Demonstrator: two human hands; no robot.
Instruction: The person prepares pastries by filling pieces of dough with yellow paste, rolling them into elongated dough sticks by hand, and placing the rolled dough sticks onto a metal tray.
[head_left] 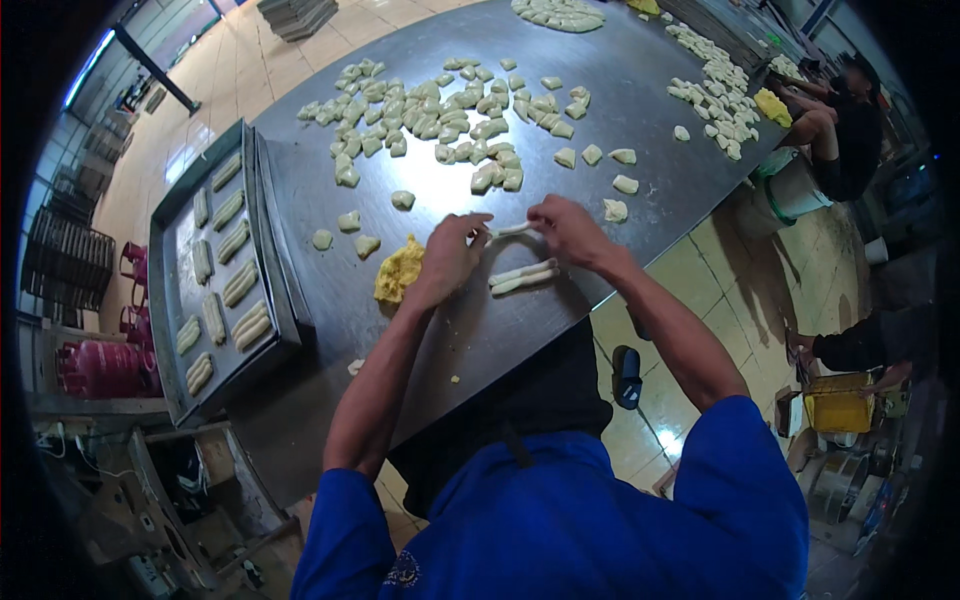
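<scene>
My left hand (450, 255) and my right hand (565, 230) grip opposite ends of a thin, pale dough strip (510, 228) over the steel table (635, 260), fingers pinched on it. Just below the strip lie two dough sticks (522, 279) side by side. A lump of yellow filling or dough (398, 268) sits beside my left hand. Many small pale dough pieces (440, 115) are spread over the far part of the table, with a few loose ones near my hands.
Stacked metal trays (260, 340) at the left hold shaped dough sticks. More dough pieces (715, 100) lie at the right edge, where a seated person (840, 130) works. Another person's leg (850, 345) shows lower right. Pink gas cylinders (105, 365) stand left; a slipper (627, 378) lies on the tiled floor.
</scene>
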